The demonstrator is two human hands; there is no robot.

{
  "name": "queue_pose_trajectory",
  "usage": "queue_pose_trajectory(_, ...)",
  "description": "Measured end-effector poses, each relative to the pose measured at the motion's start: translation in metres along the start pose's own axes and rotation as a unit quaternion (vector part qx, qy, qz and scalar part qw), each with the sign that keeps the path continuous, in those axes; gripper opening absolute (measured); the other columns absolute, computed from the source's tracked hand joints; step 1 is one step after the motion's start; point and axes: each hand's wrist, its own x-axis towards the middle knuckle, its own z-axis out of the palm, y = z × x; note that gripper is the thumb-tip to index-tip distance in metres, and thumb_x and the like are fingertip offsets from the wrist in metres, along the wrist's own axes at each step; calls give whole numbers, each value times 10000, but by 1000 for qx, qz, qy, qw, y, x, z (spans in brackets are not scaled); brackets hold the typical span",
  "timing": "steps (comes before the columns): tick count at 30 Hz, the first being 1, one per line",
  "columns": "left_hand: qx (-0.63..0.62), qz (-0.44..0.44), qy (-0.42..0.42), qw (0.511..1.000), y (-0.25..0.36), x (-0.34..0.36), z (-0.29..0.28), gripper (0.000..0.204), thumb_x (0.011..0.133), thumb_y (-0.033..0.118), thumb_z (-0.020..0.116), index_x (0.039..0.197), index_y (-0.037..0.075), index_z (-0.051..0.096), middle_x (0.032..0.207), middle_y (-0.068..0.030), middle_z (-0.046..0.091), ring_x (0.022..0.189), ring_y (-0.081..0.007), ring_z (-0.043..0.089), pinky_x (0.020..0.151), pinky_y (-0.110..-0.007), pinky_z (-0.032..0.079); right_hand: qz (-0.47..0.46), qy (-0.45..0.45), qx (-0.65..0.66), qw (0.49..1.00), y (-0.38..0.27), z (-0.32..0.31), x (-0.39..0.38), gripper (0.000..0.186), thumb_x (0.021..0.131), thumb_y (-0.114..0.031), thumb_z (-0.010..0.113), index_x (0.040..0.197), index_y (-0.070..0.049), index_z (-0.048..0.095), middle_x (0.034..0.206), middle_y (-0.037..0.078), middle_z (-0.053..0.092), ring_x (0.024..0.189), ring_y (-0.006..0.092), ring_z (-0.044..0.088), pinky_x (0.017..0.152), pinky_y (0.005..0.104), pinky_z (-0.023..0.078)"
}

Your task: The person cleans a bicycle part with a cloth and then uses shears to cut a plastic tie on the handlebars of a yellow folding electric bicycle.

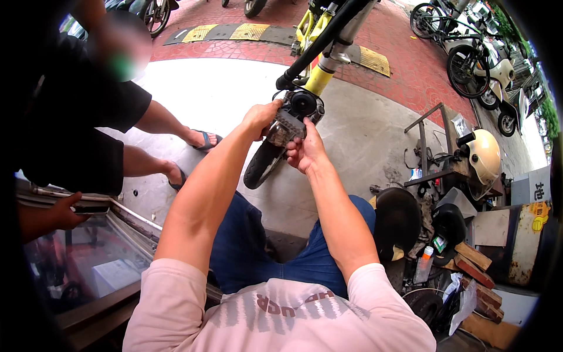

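A yellow and black small-wheeled vehicle [318, 77] stands tilted in front of me, its black tyre [264, 165] pointing toward me. Above the tyre sits a grey, worn housing [287, 128] with a textured top, and behind that a round black part [303, 103]. My left hand [262, 119] is closed on the housing's left side, its fingertips mostly hidden. From the right, my right hand [307, 150] grips the housing's near right edge, thumb up on top and fingers curled below. Whether a small piece is in the fingers cannot be made out.
At left stand people in dark shorts and sandals [205, 141]; one hand holds a phone [92, 209] over a glass-topped case [97, 258]. To my right are a metal stand [431, 176], a cream helmet [484, 157], a black round seat [399, 224], a bottle [423, 267] and wood blocks [474, 274].
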Motion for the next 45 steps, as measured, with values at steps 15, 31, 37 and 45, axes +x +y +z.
queue_pose_trajectory(15,-14,-28,-89,996,-2,-1,-4,425,1009,542,525,789,180,569,571,46,362,464,-100,317,473,-302,230,75,-60,190,977,-6,13,-15,534,947,-573,624,625,-227,376,502,-93,343,406,74,339,436,254,284)
queue_pose_trajectory(31,-31,-2,-78,996,-10,0,-3,407,1002,526,530,848,160,618,585,45,347,450,-78,240,428,-291,159,73,-71,215,971,-6,12,-11,486,988,-506,580,647,-216,391,513,-86,355,412,78,342,451,269,303)
queue_pose_trajectory(37,-25,17,-77,997,-16,7,-7,525,948,573,603,724,99,561,620,-16,455,488,-120,329,447,-326,231,61,-71,212,973,-5,10,-10,467,984,-487,595,664,-207,402,530,-77,377,427,80,360,470,272,320)
queue_pose_trajectory(45,-43,42,-86,994,-25,12,-7,552,947,598,609,727,93,579,625,-16,470,496,-123,350,448,-324,252,45,-79,199,976,-1,6,-5,453,981,-483,605,686,-196,417,550,-70,391,447,86,376,487,275,331)
